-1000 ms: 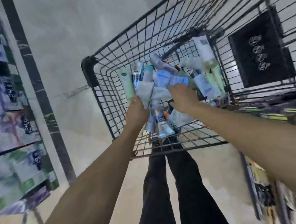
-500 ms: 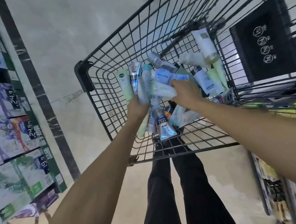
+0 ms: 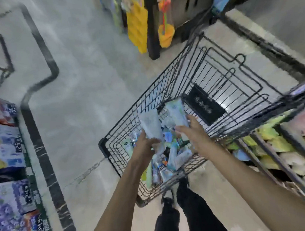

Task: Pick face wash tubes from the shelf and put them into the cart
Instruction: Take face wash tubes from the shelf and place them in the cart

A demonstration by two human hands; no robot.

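Note:
A black wire cart (image 3: pixel 108 147) stands in front of me with several face wash tubes (image 3: pixel 171 157) piled in its near end. My left hand (image 3: pixel 143 146) grips a pale grey-white tube (image 3: pixel 151 124) that stands up above the pile. My right hand (image 3: pixel 192 130) holds a white and green tube (image 3: pixel 177 113) beside it, also raised over the cart. Both hands are above the basket's near end. The picture is blurred by motion.
A shelf (image 3: pixel 276 142) with yellow and pale packs runs along the right, close to the cart. Boxed goods with price tags (image 3: pixel 8 152) line the left edge. Yellow hanging goods on a dark post (image 3: pixel 150 25) stand ahead across the tiled floor. My legs are below the cart.
The view has swung up and away from the basket. Both hands have risen out of the pile, each now holding a tube upright above the cart.

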